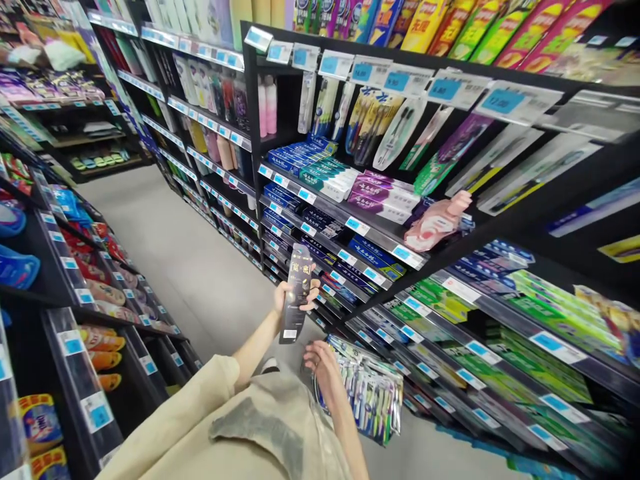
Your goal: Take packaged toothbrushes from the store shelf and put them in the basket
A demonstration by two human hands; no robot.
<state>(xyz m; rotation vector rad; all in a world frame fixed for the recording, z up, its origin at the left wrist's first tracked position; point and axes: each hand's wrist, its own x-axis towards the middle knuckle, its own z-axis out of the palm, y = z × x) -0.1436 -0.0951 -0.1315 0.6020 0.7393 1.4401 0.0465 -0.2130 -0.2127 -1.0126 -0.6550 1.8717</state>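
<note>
Dark toothbrush pack (297, 293) in the left hand (286, 298): glossy card and plastic, gold print. Bundle of toothbrush packs (370, 393) at the right hand (320, 363): clear, shiny plastic film. Shelving (280, 60): black, matt metal. Floor (200, 267): smooth, pale, dull. Sleeve (200, 420): beige matt cloth.

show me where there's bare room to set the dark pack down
The aisle floor between the two shelf runs is bare. The toothpaste shelves are packed edge to edge, and the hooks of toothbrush packs above hang crowded.
</note>
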